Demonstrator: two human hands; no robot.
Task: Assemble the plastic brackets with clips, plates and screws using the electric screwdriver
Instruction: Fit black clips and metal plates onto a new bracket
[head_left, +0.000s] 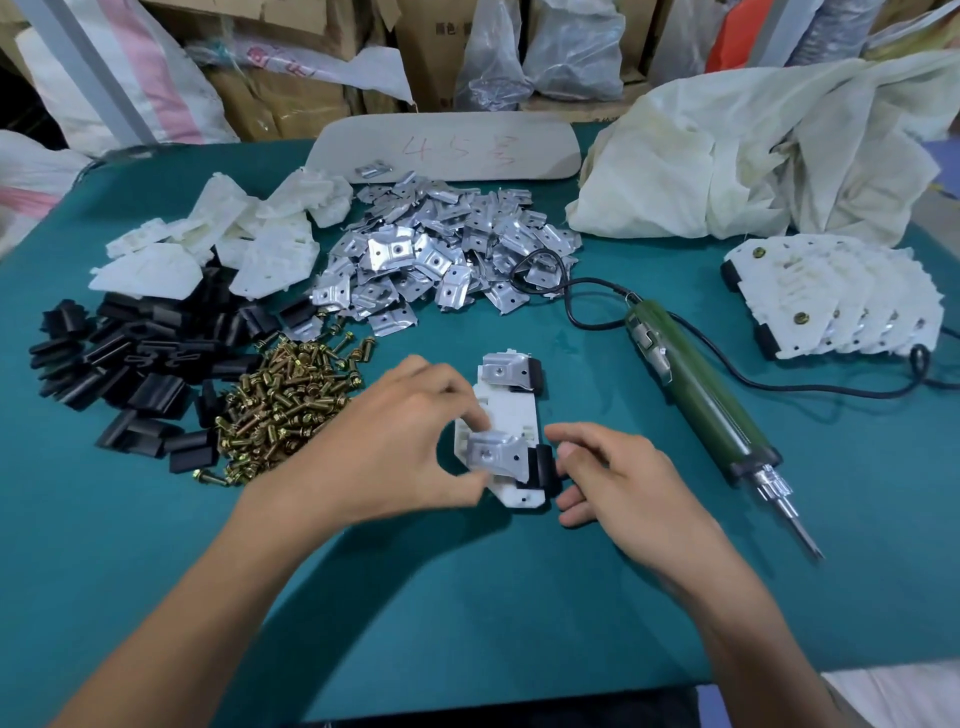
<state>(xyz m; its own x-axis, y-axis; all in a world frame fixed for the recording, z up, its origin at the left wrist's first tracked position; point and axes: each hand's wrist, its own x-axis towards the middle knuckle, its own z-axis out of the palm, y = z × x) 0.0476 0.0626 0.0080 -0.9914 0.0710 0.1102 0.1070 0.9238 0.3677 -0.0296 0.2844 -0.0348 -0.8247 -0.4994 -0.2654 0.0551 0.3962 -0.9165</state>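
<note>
Both hands work the white plastic bracket (511, 415) lying mid-table: left hand (395, 441) pinches the near bent metal plate (493, 454), right hand (618, 478) loosely steadies the black clip (543, 465). Align holes before screwing.

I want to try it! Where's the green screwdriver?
In the head view, the green screwdriver lies on the teal table, right of the right hand, in front of the stack of finished brackets.
</note>
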